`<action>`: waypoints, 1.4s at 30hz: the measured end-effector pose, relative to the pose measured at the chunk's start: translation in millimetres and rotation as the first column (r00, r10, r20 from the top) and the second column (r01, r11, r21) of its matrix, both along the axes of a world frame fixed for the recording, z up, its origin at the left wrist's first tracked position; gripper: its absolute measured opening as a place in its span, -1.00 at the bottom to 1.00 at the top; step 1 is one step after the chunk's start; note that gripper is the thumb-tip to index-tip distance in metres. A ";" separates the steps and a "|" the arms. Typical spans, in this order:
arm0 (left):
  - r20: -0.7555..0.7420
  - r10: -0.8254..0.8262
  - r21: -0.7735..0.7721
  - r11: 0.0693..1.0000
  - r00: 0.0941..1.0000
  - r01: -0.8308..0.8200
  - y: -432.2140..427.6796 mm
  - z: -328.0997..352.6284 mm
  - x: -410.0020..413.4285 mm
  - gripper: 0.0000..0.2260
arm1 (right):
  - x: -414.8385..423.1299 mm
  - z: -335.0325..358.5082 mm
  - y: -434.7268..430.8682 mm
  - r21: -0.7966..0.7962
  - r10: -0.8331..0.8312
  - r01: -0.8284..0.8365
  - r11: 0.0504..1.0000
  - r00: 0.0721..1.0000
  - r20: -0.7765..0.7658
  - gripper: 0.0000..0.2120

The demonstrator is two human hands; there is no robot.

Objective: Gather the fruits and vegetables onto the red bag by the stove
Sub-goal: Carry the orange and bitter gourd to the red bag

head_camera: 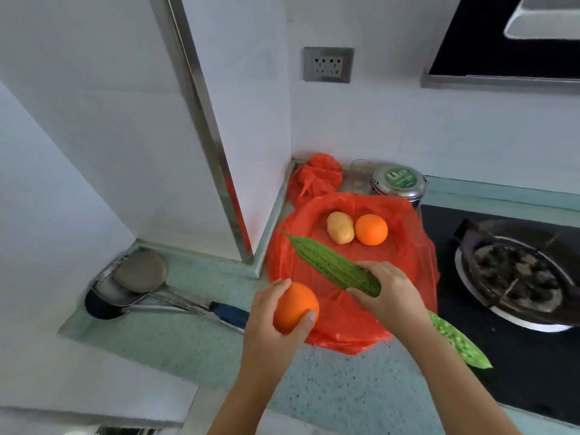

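Task roughly half done, judging by the layout: a potato (340, 227) and an orange (371, 229) already sit side by side, touching, at the far end of the red bag (339, 323), which lies spread flat on the counter (201, 350) just left of the stove (439, 237). Two more items are in hand and not yet set down. Left hand (265, 315) grips a second orange (293, 304), fingers and thumb curled round it, held at the bag's near left edge, partly over the counter. Right hand (392, 293) grips the blunt end of a bitter gourd (326, 262), fingers wrapped over the top and thumb underneath; the gourd runs diagonally up-left across the bag, pointed tip near the bag's left rim. Can't tell if the gourd is touching the plastic or just above it. Left to do: release both, then fetch another bitter gourd (461, 345), which lies off the bag, on the stove's near edge, partly hidden under the right forearm. Nothing else loose visible. A crumpled red bag (315, 177) and a metal tin (400, 183) sit behind in the corner, not part of the gather as far as I can judge.
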State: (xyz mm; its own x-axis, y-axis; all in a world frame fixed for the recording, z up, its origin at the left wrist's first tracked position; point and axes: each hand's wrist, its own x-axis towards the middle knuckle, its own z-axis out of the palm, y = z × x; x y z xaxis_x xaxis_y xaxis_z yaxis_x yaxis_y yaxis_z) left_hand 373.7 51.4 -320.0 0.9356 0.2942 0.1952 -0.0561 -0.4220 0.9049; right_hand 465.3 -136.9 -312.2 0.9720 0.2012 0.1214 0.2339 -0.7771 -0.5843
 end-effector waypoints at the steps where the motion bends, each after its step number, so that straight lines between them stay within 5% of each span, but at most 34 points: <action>1: -0.006 -0.009 0.002 1.000 1.000 0.009 3.3 -2.8 9.6 -0.54 | 7.4 -2.0 2.1 -0.019 -0.012 0.012 1.000 1.000 -0.010 -0.55; 25: -0.076 -0.417 0.152 0.893 0.906 0.423 36.1 -91.8 170.5 -0.51 | 105.1 -79.7 48.4 -0.160 -0.263 0.232 0.959 0.941 -0.214 -0.54; 42: -0.095 -0.432 0.278 0.853 0.897 0.441 31.3 -112.8 184.4 -0.40 | 107.1 -89.3 50.5 -0.188 -0.266 0.234 0.954 0.949 -0.172 -0.47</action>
State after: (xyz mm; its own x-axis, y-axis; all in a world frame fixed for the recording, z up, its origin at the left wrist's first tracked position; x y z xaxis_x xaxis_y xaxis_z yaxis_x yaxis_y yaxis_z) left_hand 558.2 82.7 -432.9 0.9610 -0.2102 0.1799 -0.2721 -0.5992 0.7530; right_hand 572.4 -86.5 -401.4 0.9949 -0.0499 -0.0871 -0.0845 -0.8842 -0.4594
